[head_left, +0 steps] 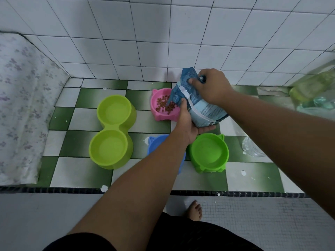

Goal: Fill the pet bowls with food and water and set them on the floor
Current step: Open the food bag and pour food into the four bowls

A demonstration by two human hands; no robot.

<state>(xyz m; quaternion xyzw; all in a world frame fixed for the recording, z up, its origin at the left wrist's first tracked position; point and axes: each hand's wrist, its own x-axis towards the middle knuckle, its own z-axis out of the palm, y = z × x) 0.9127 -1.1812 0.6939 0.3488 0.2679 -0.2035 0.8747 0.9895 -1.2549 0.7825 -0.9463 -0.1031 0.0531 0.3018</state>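
Tipping the blue food bag [203, 107] over the pink bowl [164, 117], you hold it with both hands. Your right hand [212, 86] grips the crumpled top of the bag from above, fingers curled into the folded plastic. Your left hand [187, 122] clasps the bag's lower end from beneath, palm up, with the thumb pressed along its near side and the fingers under its base. The bag leans left, and its torn open corner hangs just above the right half of the pink bowl. Brown kibble [164, 104] lies scattered inside that bowl and covers part of its bottom.

All 4 bowls stand on the green-and-white checkered tiles [81, 120] against the white tiled wall [145, 42]. The lime double bowl [125, 126], with its 2 round wells, sits well to the left of the pink one. You cannot tell from here whether the wells hold water. The green bowl [208, 169], with its small ears, stands just below your left hand. Beside it on the left is the blue bowl [155, 142], mostly hidden under your left forearm.

A floral-print mattress [18, 105] lies along the left edge. At the right, a yellowish bottle [311, 84] shows only as a blur, and a clear plastic bottle [253, 147] lies near your right forearm. 1 bare foot [194, 210] stands on the grey floor [272, 223] below the tiles.
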